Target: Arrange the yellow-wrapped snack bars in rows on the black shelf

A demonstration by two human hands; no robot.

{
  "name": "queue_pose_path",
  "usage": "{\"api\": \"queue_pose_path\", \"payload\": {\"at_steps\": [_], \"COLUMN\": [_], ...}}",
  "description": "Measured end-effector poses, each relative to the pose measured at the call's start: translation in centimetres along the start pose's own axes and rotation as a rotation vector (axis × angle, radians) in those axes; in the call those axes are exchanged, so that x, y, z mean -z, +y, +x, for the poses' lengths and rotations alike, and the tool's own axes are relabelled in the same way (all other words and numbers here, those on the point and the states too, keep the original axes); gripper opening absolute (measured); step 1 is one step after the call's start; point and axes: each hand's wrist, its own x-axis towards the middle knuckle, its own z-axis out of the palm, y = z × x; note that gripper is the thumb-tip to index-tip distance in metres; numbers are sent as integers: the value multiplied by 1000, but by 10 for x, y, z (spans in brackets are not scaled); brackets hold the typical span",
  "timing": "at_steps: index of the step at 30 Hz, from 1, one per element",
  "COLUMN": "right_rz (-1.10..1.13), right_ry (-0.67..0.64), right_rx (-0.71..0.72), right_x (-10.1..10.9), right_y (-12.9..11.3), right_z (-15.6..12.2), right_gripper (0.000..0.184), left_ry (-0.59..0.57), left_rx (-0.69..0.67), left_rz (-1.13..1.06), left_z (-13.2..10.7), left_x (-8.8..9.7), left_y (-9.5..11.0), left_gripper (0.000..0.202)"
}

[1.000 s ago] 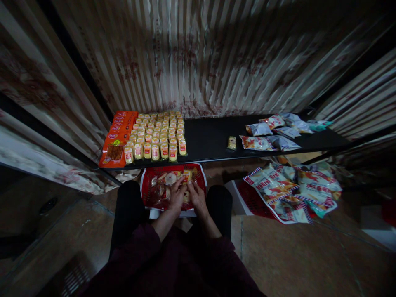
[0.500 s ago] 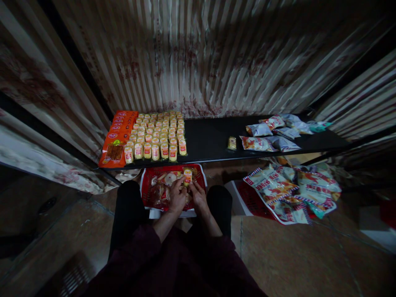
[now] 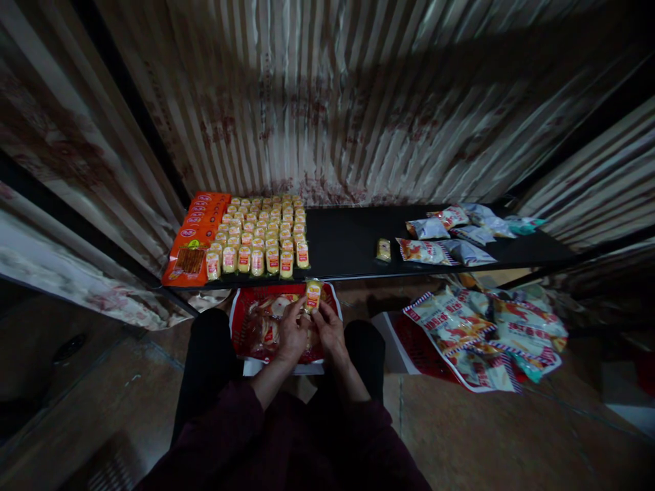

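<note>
A small yellow wrapped snack cake [image 3: 313, 296] with a red-and-white label is held upright above a red basket [image 3: 234, 308]. My left hand [image 3: 293, 335] grips its left side with fingers closed. On the other side, my right hand [image 3: 330, 330] pinches its lower right edge. Below both hands, the white-rimmed basket holds several clear-wrapped snacks [image 3: 269, 331]. Just beyond, on a black shelf [image 3: 342, 235], matching snack cakes [image 3: 258, 260] stand upright in close rows, labels facing me.
Orange snack packets [image 3: 188, 254] overlap at the shelf's left end. A lone wrapped cake [image 3: 383, 249] sits mid-shelf, left of several small bags [image 3: 427, 251]. At lower right, another basket [image 3: 440, 372] is heaped with larger snack bags [image 3: 522, 324]. A pleated curtain [image 3: 327, 123] hangs behind.
The view has tilted slightly, so the shelf and baskets sit lower in the picture. The snack cake stays in both hands, nearer the shelf's front edge and showing slightly more of its label.
</note>
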Motion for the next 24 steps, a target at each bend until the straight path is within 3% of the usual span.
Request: {"api": "queue_pose_path", "payload": {"at_steps": [3, 7, 14, 24], "right_rz": [62, 45, -211, -380], "right_ry": [-44, -94, 11, -12], "right_rx": [-39, 40, 206, 274], "right_x": [0, -2, -11, -21], "right_y": [-8, -20, -16, -27], "right_z": [9, 25, 67, 95], "right_gripper": [47, 42, 39, 36], "left_ry": [16, 26, 81, 110], "left_rx": [-38, -56, -81, -76], "left_rz": [35, 69, 67, 82], "left_z": [7, 21, 51, 76], "left_x": [0, -1, -7, -13], "left_y": [8, 17, 28, 24], "left_gripper": [50, 54, 53, 55]}}
